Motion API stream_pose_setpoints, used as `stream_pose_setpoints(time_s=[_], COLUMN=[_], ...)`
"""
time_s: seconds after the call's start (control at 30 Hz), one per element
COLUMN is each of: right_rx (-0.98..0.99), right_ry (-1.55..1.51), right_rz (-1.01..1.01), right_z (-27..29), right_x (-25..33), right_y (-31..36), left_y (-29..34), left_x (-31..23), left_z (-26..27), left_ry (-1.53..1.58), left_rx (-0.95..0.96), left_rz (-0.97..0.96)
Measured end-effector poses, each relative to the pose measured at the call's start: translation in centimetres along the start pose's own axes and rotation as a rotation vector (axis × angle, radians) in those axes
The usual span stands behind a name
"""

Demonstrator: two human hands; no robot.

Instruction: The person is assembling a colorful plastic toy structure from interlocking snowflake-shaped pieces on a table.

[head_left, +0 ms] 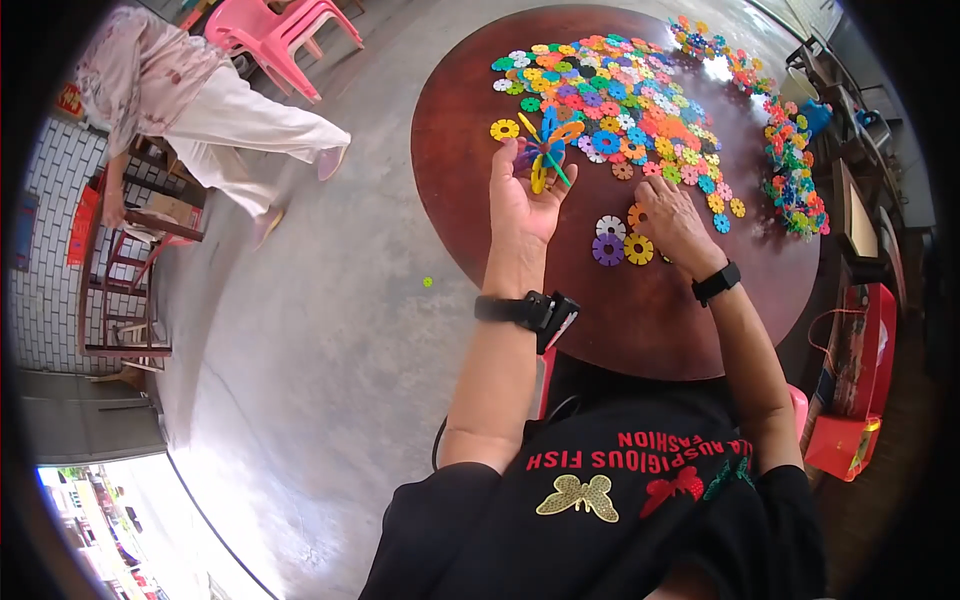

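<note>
My left hand (524, 200) is raised over the near left part of the table, closed around a cluster of interlocking plastic discs (545, 152) in blue, yellow, green and orange. Low over the tabletop, my right hand (672, 222) has its fingers bent down together; the fingertips and anything in them are hidden. Beside its thumb is an orange disc (635, 214), partly covered. A white disc (609, 227), a purple disc (606, 250) and a yellow disc (638, 249) lie grouped just left of it. Farther off, a large spread of notched, flower-shaped discs (625, 95) covers the table.
Joined disc clusters (795, 175) line the right side of the round brown table (460, 130). A red bag (870, 350) stands at right. Across the floor are pink chairs (262, 35), a person walking (225, 110) and a wooden frame (95, 270). One small green disc (428, 282) lies on the floor.
</note>
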State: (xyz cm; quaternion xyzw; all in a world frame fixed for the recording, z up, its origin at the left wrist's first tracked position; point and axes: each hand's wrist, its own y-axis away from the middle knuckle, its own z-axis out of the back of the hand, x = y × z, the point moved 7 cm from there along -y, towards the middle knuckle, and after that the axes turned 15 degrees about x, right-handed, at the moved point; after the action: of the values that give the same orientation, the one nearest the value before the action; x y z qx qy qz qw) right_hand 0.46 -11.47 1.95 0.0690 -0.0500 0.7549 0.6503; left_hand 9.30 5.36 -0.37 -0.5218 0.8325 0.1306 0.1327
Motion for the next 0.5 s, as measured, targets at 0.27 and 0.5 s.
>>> stream_pose_setpoints(time_s=[0.27,0.5], right_rx=[-0.138,-0.237], right_ry=[-0.521,-0.504], right_rz=[-0.025,0.103], right_z=[3.2,5.7], right_x=[0.7,2.3], right_y=[1.6,1.9], left_y=[1.0,0.2], left_x=[1.2,1.7], left_z=[-0.7,0.2], left_ry=[-0.067,-0.015], left_rx=[-0.037,-0.02], left_rz=[0.037,0.027])
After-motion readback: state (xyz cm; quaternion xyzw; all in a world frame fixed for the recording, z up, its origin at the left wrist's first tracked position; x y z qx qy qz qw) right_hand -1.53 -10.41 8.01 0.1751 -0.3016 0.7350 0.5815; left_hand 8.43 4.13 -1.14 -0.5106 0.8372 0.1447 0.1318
